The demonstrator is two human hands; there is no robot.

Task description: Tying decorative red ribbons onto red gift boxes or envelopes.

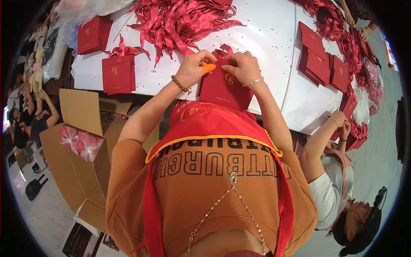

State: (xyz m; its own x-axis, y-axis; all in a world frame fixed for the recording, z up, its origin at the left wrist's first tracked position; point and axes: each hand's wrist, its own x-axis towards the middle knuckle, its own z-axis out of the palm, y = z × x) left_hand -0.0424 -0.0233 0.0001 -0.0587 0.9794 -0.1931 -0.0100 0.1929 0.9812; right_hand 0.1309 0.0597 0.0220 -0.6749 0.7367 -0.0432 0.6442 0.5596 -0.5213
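Note:
A red paper bag with gold print lies in front of me at the table's near edge. Both my hands are at its top end, where a loop of red ribbon sticks up. My left hand, wearing an orange finger cover, is closed at the bag's upper left; its fingertips hide what they grip. My right hand bends its fingers over the upper right and pinches at the ribbon. Just beyond lies a large tangled heap of red ribbons.
Stacked red bags and another red bag rest on the white table at left. More bags lie right, near a co-worker's arm. An open cardboard box holding plastic-wrapped red packs stands lower left.

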